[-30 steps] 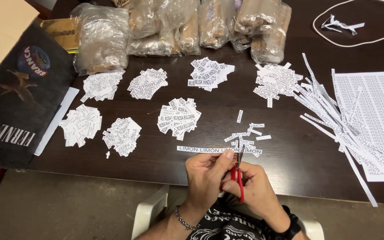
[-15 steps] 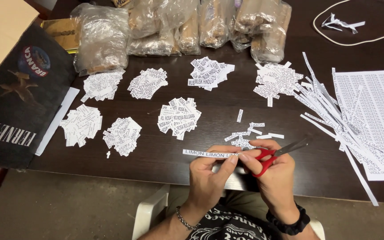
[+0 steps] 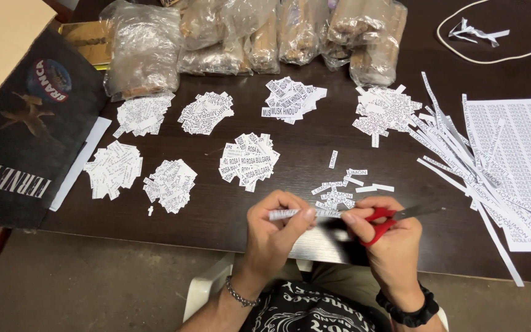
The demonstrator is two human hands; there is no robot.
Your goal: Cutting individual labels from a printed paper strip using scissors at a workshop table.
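Observation:
My left hand [image 3: 273,230] pinches a narrow printed paper strip [image 3: 285,214] at the near edge of the dark wooden table [image 3: 314,147]. My right hand [image 3: 388,243] grips red-handled scissors [image 3: 394,218], blades pointing right and away from the strip. Both hands almost touch at the fingertips. Just beyond them lies a small heap of cut labels [image 3: 339,195].
Several piles of cut paper labels [image 3: 248,160] spread across the table. Long paper strips [image 3: 462,160] and a printed sheet [image 3: 523,154] lie at the right. Clear plastic bags [image 3: 259,37] line the far edge. A dark printed box [image 3: 19,141] sits left; a white cord [image 3: 480,52] far right.
The scissors swung from pointing down to pointing right. The strip in my left hand has become shorter, and my hands have come closer together.

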